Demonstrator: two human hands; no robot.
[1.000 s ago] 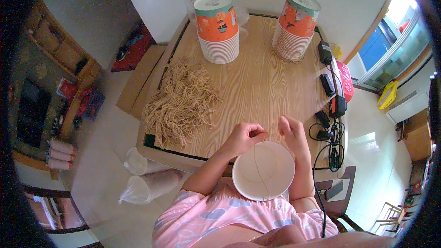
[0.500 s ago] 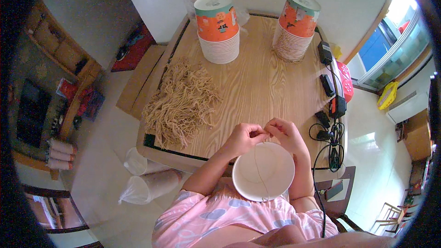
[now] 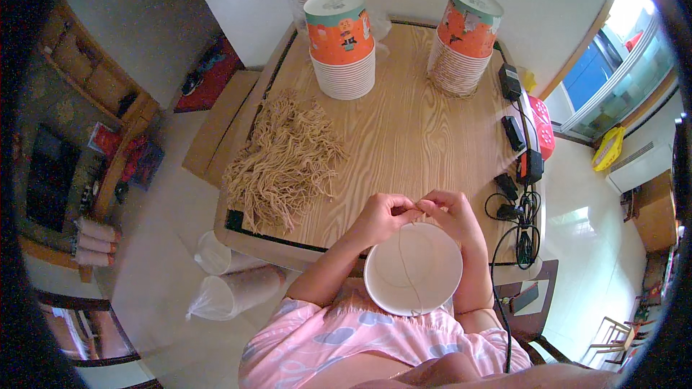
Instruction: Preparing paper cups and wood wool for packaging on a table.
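Observation:
A white paper bucket (image 3: 438, 266) sits in my lap at the table's near edge, its open mouth facing up at me. A thin beige string (image 3: 406, 266) runs across that mouth from the near rim to my fingers at the far rim. My left hand (image 3: 388, 215) and my right hand (image 3: 450, 215) meet just beyond the far rim. Both are closed, thumbs and fingertips pinching the string there. The fingertips partly hide the string's end. Left of them on the table lies a loose heap of beige cut strings (image 3: 285, 166).
Two upside-down stacks of orange and green paper buckets, a left stack (image 3: 342, 47) and a right stack (image 3: 467, 43), stand at the table's back. Black adapters and a coiled cable (image 3: 528, 227) line the right edge. Bagged bucket stacks (image 3: 241, 294) lie on the floor at left.
My right hand's fingers have shifted slightly down and closer against the left fingertips. The bucket and string have hardly moved.

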